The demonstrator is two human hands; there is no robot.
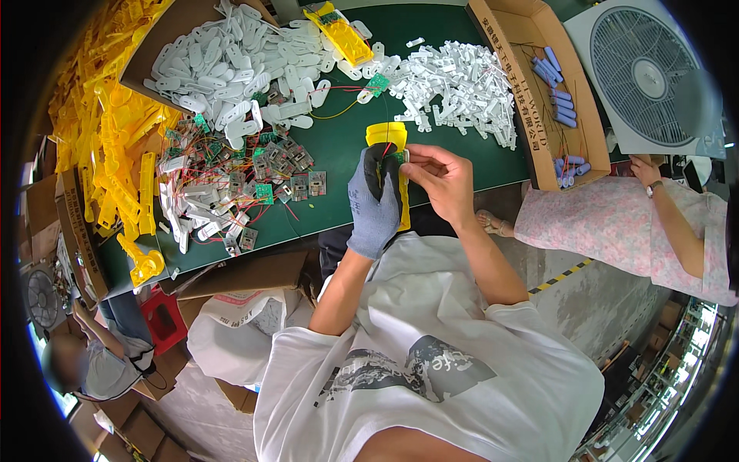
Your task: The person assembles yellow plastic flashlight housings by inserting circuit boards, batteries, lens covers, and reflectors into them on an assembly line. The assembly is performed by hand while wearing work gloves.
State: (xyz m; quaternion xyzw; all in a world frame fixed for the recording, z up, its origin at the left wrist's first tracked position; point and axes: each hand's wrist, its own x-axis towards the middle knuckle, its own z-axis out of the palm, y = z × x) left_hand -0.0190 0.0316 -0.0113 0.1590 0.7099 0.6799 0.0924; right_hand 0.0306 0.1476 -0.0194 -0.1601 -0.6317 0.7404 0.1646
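Observation:
A long yellow plastic housing (pixel 387 132) is held upright over the table's front edge. My left hand (pixel 374 204), in a grey glove with black fingertips, wraps around it from the left. Bare, my right hand (pixel 446 182) pinches at the housing's right side, thumb and forefinger together. A sliver of white shows at those fingertips, but what they hold is mostly hidden. Red wire shows at the housing's opening, above the gloved fingers. Just beyond the housing, a small green circuit board (pixel 377 85) with red and yellow wires lies by the white parts.
White oval covers (pixel 223 65) spill from a carton. Small white clips (pixel 462 85) are heaped at the back. Wired circuit boards (pixel 269 165) and yellow housings (pixel 115 131) lie left. Blue cylindrical cells (pixel 562 104) fill part of a carton, beside a fan (pixel 647 73). Another person (pixel 616 223) stands right.

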